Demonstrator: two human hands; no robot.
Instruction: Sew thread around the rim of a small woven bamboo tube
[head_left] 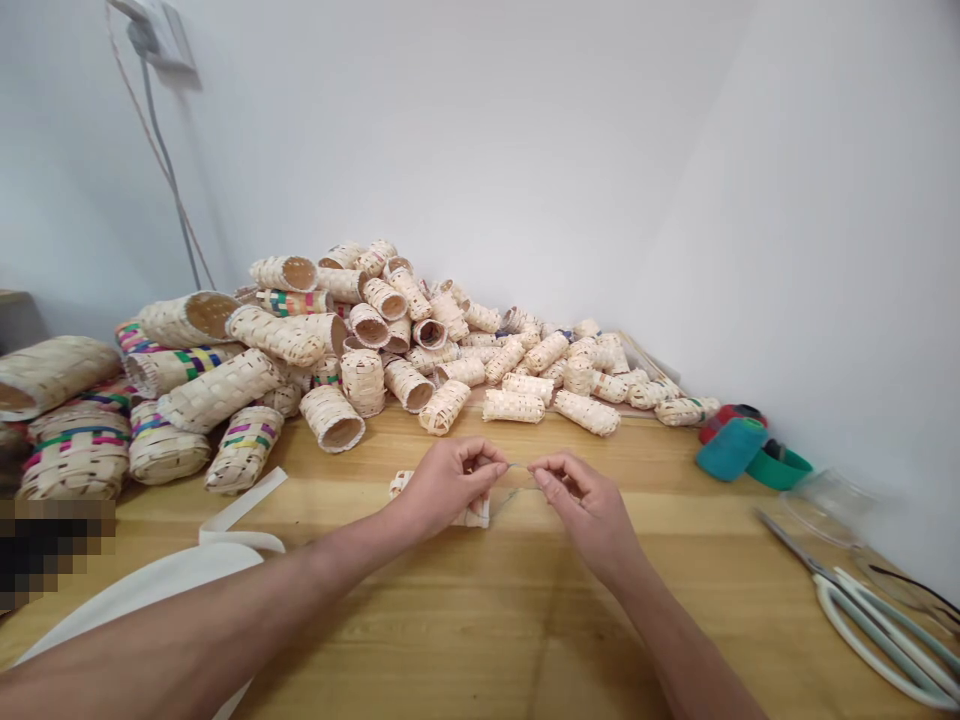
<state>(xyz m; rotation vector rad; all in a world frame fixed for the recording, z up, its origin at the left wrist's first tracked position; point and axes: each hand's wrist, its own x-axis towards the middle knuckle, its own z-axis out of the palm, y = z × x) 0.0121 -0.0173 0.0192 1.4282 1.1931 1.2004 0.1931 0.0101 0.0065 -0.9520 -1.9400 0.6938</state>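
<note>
My left hand (450, 480) and my right hand (581, 500) meet over the middle of the wooden table (480, 620). Both pinch a thin thread or wire (517, 467) stretched between their fingertips. A small woven basket (474, 515) lies on the table under my left hand, mostly hidden by it. Both forearms reach in from the bottom edge.
A big heap of small woven baskets (420, 340) fills the back of the table, with larger colour-striped ones (82, 440) at the left. White-handled scissors (862, 610) lie at the right, near a teal block (731, 448), a green ring (784, 468) and a clear plastic lid (829, 500). White cloth (225, 535) sits at the front left.
</note>
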